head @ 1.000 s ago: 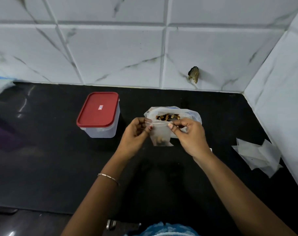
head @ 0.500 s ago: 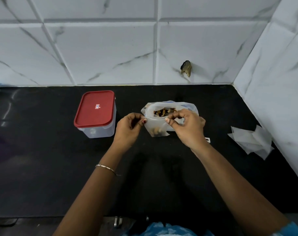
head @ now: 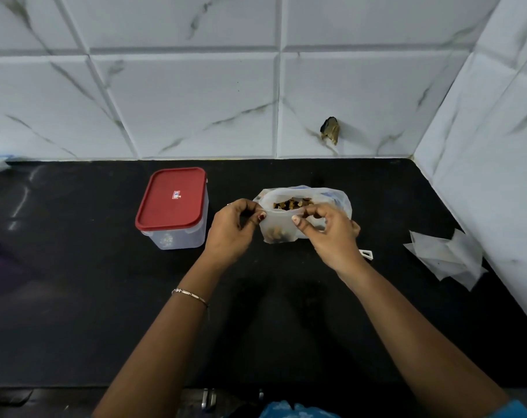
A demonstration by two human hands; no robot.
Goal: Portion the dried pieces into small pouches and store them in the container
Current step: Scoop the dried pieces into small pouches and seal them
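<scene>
Pinching the small pouch (head: 278, 229) at its top corners, with left grip (head: 232, 229) and right grip (head: 331, 235) clamped. Could spill onto the surface (head: 105, 297) if tilted before sealing.

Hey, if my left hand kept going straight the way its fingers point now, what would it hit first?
The small translucent pouch that the left hand pinches by its corner; past it, probably the right hand at the pouch's other edge, though depth is unclear.

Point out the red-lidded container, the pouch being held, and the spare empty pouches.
container (head: 172, 198), head view, centre of its red lid.
pouch (head: 278, 226), head view, middle of its translucent front.
empty pouches (head: 446, 257), head view, middle of the pile.
</scene>
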